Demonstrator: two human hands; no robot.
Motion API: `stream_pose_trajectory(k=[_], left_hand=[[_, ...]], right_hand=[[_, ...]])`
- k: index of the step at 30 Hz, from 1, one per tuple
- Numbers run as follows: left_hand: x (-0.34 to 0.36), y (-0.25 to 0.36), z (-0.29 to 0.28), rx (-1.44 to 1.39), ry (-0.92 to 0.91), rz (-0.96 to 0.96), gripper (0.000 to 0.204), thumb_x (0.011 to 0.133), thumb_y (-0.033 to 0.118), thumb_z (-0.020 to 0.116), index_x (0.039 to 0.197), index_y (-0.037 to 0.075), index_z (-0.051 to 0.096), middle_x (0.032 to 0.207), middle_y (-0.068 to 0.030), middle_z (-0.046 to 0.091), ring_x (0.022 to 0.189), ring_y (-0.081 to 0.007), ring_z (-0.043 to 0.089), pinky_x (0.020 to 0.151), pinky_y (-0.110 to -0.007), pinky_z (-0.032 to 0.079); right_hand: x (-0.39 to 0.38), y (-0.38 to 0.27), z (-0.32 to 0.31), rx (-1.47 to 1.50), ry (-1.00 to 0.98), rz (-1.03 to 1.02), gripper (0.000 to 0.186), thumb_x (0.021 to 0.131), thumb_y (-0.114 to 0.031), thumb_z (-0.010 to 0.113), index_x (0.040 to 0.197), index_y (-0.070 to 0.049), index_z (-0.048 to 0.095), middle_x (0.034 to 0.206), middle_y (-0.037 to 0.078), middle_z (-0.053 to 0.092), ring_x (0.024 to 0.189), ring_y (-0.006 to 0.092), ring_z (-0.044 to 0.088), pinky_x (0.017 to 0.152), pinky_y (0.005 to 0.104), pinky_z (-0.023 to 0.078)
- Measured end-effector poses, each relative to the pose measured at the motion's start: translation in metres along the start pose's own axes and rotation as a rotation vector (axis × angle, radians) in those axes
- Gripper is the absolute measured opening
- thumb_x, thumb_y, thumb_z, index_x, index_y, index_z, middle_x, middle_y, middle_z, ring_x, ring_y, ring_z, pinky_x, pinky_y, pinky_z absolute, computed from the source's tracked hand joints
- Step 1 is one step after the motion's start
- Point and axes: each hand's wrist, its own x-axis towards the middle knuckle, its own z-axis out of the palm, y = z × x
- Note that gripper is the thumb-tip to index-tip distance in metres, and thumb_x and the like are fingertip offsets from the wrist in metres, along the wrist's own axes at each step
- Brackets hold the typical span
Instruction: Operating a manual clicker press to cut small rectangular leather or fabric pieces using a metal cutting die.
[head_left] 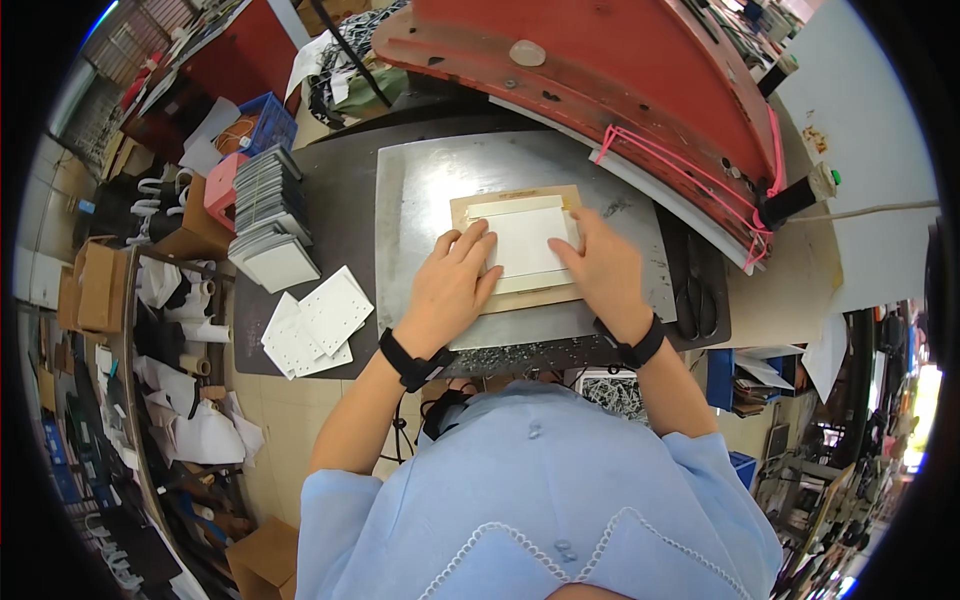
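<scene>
A white rectangular sheet (531,240) lies within a raised pale frame on a tan board (520,299). The board rests on a metal plate (412,210) in front of me. On the sheet's left edge lie the fingertips of my left hand (449,287), with the thumb apart near its lower corner. My right hand (608,264) is at the right edge, thumb stretched onto the sheet and fingers near the upper right corner. Both hands are open, touching the sheet from either side. Left of the plate are several loose white perforated pieces (325,315).
Tall stacks of grey-edged pieces (270,205) stand at the table's left. A red machine head (580,50) with a pink cord (675,165) overhangs the far right. Black scissors (697,305) lie right of the plate. A blue crate (266,127) is behind the stacks.
</scene>
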Motion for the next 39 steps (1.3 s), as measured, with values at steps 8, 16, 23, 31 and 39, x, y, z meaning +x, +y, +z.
stream_pose_trajectory(k=[8,16,23,31,39], left_hand=[[0.004,0.005,-0.003,-0.006,-0.039,-0.002,0.043,0.091,0.02,0.062,0.13,0.004,0.053,0.142,-0.0124,0.048,0.123,-0.0379,0.047,0.098,-0.042,0.046],[-0.01,-0.002,-0.032,-0.171,0.14,-0.157,0.049,0.095,0.017,0.06,0.14,0.003,0.046,0.147,-0.0159,0.042,0.119,-0.0308,0.054,0.094,-0.037,0.048],[-0.036,0.012,-0.072,-0.339,0.256,-0.234,0.032,0.095,0.013,0.059,0.124,0.0,0.059,0.138,-0.0159,0.052,0.109,-0.0231,0.06,0.081,-0.03,0.052],[-0.045,0.059,-0.079,-0.511,0.021,-0.077,0.02,0.094,0.008,0.06,0.111,0.0,0.067,0.119,-0.0131,0.065,0.097,-0.022,0.065,0.078,-0.029,0.051],[-0.026,0.104,-0.074,-0.597,-0.054,0.194,0.028,0.089,0.005,0.068,0.117,0.003,0.065,0.104,-0.0106,0.071,0.087,-0.0187,0.068,0.076,-0.029,0.055]], right_hand=[[-0.014,0.013,0.006,-0.213,0.079,-0.435,0.024,0.086,-0.01,0.059,0.108,-0.002,0.061,0.114,0.011,0.063,0.107,0.0255,0.058,0.087,0.0377,0.047],[-0.011,0.031,-0.034,0.258,0.397,-0.193,0.035,0.091,-0.013,0.062,0.122,0.0,0.06,0.126,0.016,0.06,0.116,0.0318,0.056,0.102,0.0406,0.041],[0.004,0.136,-0.191,0.431,0.87,0.201,0.046,0.088,-0.022,0.074,0.123,0.002,0.056,0.109,0.008,0.061,0.098,0.0175,0.057,0.089,0.0306,0.045],[0.024,0.153,-0.168,0.639,0.757,0.25,0.041,0.077,-0.006,0.073,0.112,0.002,0.054,0.098,0.008,0.061,0.088,0.0164,0.058,0.082,0.0298,0.048],[-0.034,0.091,-0.149,0.476,0.593,0.238,0.047,0.081,-0.002,0.06,0.125,0.006,0.044,0.119,0.015,0.059,0.107,0.0216,0.06,0.094,0.0334,0.047]])
